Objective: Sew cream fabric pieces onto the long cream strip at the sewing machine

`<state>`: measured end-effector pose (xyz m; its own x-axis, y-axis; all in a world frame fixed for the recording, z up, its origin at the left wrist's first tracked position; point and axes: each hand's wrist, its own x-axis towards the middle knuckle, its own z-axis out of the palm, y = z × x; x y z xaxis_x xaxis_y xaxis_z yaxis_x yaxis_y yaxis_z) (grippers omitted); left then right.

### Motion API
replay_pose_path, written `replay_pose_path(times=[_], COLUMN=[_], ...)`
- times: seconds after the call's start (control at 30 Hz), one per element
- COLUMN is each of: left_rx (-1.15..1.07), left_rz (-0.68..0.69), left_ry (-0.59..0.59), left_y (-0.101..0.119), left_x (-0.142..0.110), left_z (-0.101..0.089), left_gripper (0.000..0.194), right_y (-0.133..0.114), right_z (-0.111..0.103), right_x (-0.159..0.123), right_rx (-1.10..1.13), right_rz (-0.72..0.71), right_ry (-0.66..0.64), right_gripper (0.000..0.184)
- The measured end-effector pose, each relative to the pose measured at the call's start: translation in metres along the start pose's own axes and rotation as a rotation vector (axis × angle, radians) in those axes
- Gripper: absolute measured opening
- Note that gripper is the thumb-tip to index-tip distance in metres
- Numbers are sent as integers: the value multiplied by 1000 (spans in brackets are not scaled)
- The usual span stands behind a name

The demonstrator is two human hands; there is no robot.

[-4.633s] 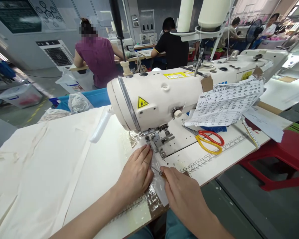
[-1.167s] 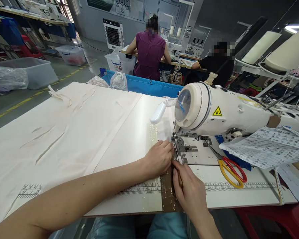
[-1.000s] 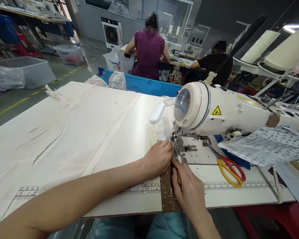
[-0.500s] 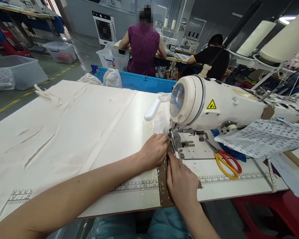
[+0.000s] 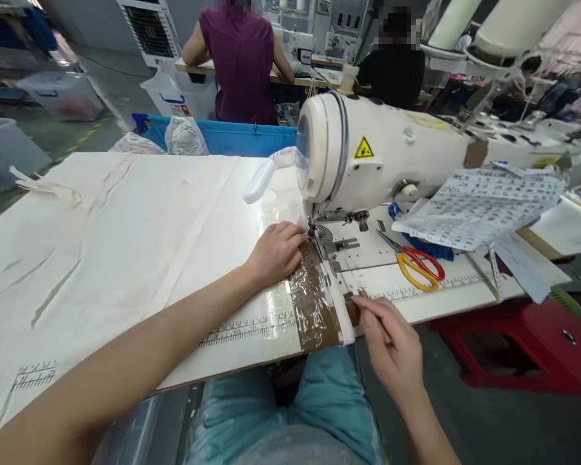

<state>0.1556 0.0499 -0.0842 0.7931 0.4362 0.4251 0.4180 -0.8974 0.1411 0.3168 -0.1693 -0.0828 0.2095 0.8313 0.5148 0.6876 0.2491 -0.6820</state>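
My left hand [image 5: 277, 253] lies on the table just left of the presser foot [image 5: 325, 244] of the white sewing machine [image 5: 387, 152], fingers curled down onto a thin clear strip; what it grips I cannot make out. My right hand [image 5: 391, 347] hovers at the table's front edge, pinching a thin brown stick-like tool [image 5: 370, 305]. A brown taped patch [image 5: 314, 303] and a printed ruler [image 5: 244, 327] lie between the hands.
Red-and-yellow scissors [image 5: 419, 265] lie right of the needle plate, beside a sheet of written paper [image 5: 484, 203]. Cream fabric [image 5: 91, 219] covers the table's left. A red stool [image 5: 527, 336] stands at the right. Two people sit at benches behind a blue bin [image 5: 223, 137].
My right hand has drawn back from the presser foot toward the table's front edge with the brown tool. The left hand stays by the foot. The camera tilted down.
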Motion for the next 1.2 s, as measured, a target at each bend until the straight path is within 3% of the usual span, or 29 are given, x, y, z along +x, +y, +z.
replay_pose_path(times=[0.1, 0.23, 0.33, 0.47, 0.57, 0.73, 0.87, 0.97, 1.07, 1.2], left_rx=[15, 75, 129, 185, 210, 115, -50, -163, -148, -36], left_rz=[28, 36, -25, -77, -41, 58, 59, 39, -180, -527], left_ry=[56, 49, 34, 82, 100, 199, 309, 231, 31, 100], left_y=[1, 7, 13, 25, 39, 79, 120, 137, 127, 86], left_x=[0, 0, -4, -18, -35, -77, -130, -174, -204, -221], left_z=[2, 1, -1, -3, -7, -25, -40, -32, -7, 30], left_gripper=[35, 35, 35, 35, 35, 31, 36, 39, 32, 32], right_y=[11, 21, 30, 47, 57, 65, 67, 67, 68, 69], right_z=[-20, -22, -3, 35, 53, 55, 53, 50, 48, 46], right_x=[-39, -97, -137, -175, -185, -184, -186, -188, -189, -188], right_rx=[177, 334, 374, 322, 241, 143, 80, 63, 66, 58], right_rz=[112, 245, 306, 336, 356, 389, 402, 392, 364, 320], right_ry=[88, 43, -58, -151, -208, -270, -296, -315, -336, -364], right_gripper=[29, 34, 27, 32, 27, 23, 20, 18, 17, 20])
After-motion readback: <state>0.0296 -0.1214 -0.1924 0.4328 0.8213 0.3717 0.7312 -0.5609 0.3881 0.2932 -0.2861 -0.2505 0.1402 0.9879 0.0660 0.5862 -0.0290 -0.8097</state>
